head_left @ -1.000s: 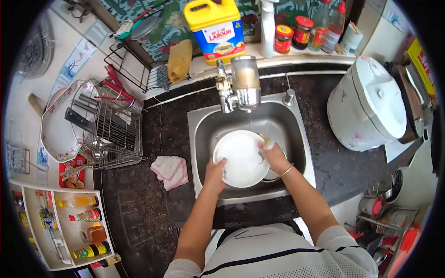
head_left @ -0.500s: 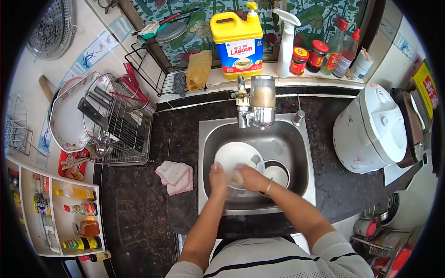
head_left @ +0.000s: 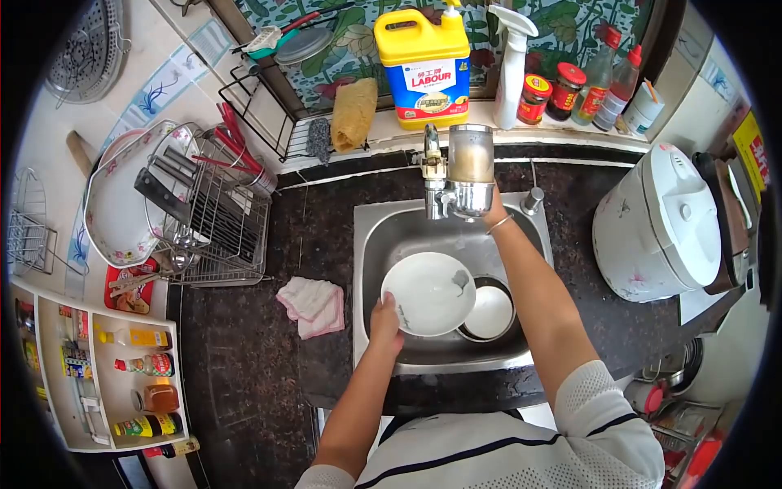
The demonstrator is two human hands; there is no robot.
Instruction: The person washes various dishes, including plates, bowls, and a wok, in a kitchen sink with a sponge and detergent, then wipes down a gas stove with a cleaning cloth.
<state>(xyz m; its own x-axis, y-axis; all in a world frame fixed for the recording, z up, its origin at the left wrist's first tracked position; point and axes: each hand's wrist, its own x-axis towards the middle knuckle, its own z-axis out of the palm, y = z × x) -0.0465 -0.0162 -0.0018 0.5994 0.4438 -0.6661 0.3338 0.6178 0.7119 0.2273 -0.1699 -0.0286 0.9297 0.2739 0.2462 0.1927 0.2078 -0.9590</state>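
My left hand [head_left: 385, 328] grips the left rim of a white shallow dish [head_left: 427, 295] with a grey leaf pattern, held tilted over the steel sink [head_left: 364, 269]. Beneath its right side, a smaller white bowl [head_left: 491, 314] sits inside a dark-rimmed round vessel in the basin. My right hand [head_left: 494, 209] reaches up to the faucet with its water filter [head_left: 471, 167]. The filter body covers most of that hand, so its fingers are hidden.
A folded cloth [head_left: 311, 307] lies left of the sink. Further left stands a wire rack [head_left: 232, 236] with knives and chopsticks. A yellow detergent jug [head_left: 423, 73], a spray bottle [head_left: 511, 69] and jars line the sill. A white rice cooker [head_left: 652, 224] stands at right.
My right hand has left the dish and moved up to the faucet. The dish, now in my left hand alone, shows more of its inner face.
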